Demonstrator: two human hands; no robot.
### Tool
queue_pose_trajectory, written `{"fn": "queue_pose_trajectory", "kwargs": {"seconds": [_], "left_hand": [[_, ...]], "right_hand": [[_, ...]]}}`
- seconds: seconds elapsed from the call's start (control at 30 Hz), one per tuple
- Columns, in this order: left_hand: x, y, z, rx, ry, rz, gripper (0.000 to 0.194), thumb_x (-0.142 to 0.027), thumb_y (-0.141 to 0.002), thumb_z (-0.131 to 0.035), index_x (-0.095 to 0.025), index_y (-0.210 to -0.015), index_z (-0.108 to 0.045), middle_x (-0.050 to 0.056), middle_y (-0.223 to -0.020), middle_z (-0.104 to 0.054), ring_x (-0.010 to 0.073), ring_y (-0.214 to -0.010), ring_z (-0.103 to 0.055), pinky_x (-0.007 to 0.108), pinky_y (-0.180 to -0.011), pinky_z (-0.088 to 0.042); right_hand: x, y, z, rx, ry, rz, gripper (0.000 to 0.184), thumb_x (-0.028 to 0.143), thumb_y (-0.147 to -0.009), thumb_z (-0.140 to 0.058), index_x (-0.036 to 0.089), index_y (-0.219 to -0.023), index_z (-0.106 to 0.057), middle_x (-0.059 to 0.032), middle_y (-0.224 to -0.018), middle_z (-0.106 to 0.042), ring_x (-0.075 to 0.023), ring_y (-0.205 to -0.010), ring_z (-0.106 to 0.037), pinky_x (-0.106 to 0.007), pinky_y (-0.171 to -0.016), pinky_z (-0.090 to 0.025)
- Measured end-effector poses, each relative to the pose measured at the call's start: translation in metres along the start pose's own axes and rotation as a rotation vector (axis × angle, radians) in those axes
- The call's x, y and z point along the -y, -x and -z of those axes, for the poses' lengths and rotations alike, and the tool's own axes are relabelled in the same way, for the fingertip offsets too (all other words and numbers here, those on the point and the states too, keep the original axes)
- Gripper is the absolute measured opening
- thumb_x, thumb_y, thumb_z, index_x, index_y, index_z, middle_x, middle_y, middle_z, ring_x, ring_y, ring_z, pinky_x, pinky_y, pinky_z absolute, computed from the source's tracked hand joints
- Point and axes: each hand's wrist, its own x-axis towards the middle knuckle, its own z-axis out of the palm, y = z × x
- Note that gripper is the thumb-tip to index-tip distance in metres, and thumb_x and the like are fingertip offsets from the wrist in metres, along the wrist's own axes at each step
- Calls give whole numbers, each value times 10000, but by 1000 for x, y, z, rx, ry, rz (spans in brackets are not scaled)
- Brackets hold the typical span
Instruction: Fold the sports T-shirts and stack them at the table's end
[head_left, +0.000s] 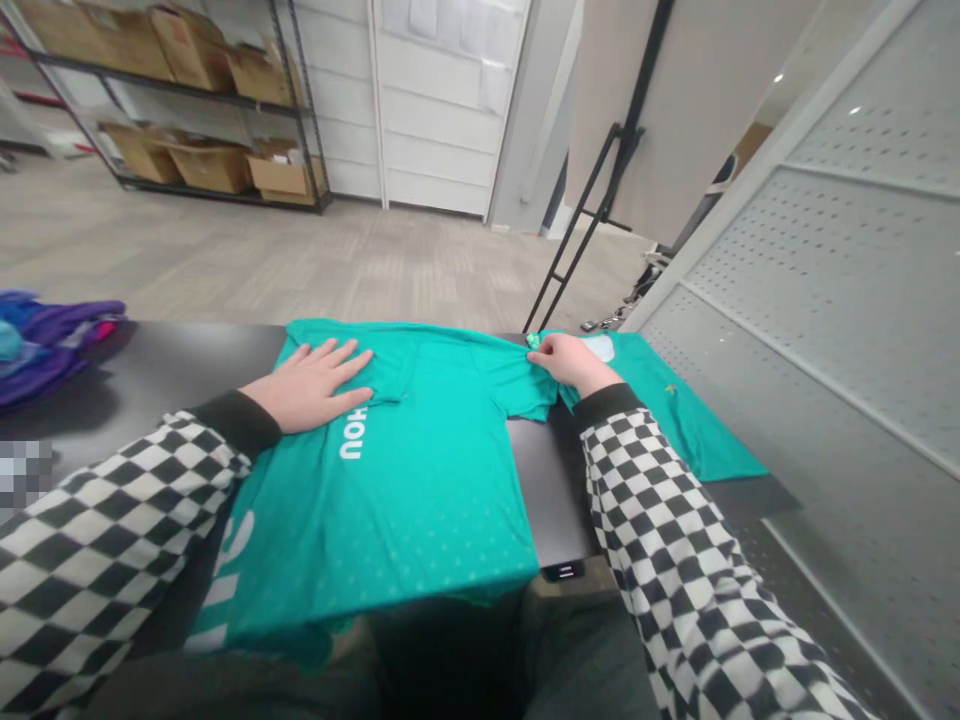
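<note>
Centrally, 1 teal shirt (427, 480) lies spread on the dark table (555, 500). Directions run from its middle. Left hand (311, 390), 10 o'clock: flat on it, fingers apart. Right hand (570, 362), 2 o'clock: thumb and fingers together, pinching a sleeve (517, 385). 2nd teal garment (664, 420), between 2 and 3. Purple clothing (52, 345), between 9 and 10. Farther, 11 o'clock: shelving (180, 88) with cardboard boxes (206, 165).

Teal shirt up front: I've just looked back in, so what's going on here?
Someone has the shirt spread on the table. The left hand lies flat on it, beside a sleeve that rests across the body. The right hand pinches the shirt by the other sleeve, which sticks out to the side. A second teal garment lies to the right, and purple cloth is heaped on the left.
</note>
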Motion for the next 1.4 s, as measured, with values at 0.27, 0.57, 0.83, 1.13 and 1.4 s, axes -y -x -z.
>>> {"fn": "queue_pose_trajectory", "kwargs": {"seconds": [0.27, 0.57, 0.83, 1.13, 1.4], "left_hand": [[-27, 7, 10, 29, -20, -90, 860, -705, -1144, -293, -245, -1867, -362, 125, -1939, -252, 472, -1799, -198, 754, -1411, -195], [-88, 28, 54, -103, -3, -376, 843, -705, -1168, -314, -209, -1840, -422, 136, -1924, -307, 438, -1792, -251, 706, -1453, -174], [-199, 42, 23, 119, 33, -779, 897, -728, -1160, -447, -163, -1852, -366, 187, -1925, -240, 417, -1799, -245, 661, -1465, -178], [-226, 117, 16, 180, 198, -975, 928, -735, -1098, -605, -128, -1787, -480, 195, -1898, -308, 427, -1765, -340, 655, -1462, -249], [-186, 93, 96, 213, 289, -1044, 619, -585, -1170, -562, -353, -1745, -569, 16, -1759, -609, 289, -1645, -558, 477, -1414, -410]], "right_hand": [[9, -3, -9, -132, -118, -31, 334, 472, -1125, -680, 161, -1168, -792, -158, -1137, -826, -293, -1041, -738, -345, -880, -525], [67, 14, -15, -350, -520, 351, 218, 252, -1097, -588, 169, -1061, -786, -85, -992, -791, -245, -954, -702, -355, -944, -545], [114, 31, -49, 41, -769, 581, 112, 213, -1023, -711, 153, -949, -769, 3, -845, -751, -151, -781, -621, -268, -758, -487], [113, 26, -44, 99, -863, 486, 165, 246, -1071, -735, 163, -929, -727, -6, -810, -757, -138, -694, -635, -274, -741, -544], [109, 29, -48, 111, -893, 525, 148, 273, -1046, -714, 157, -976, -773, -22, -834, -761, -157, -714, -650, -281, -706, -530]]}}
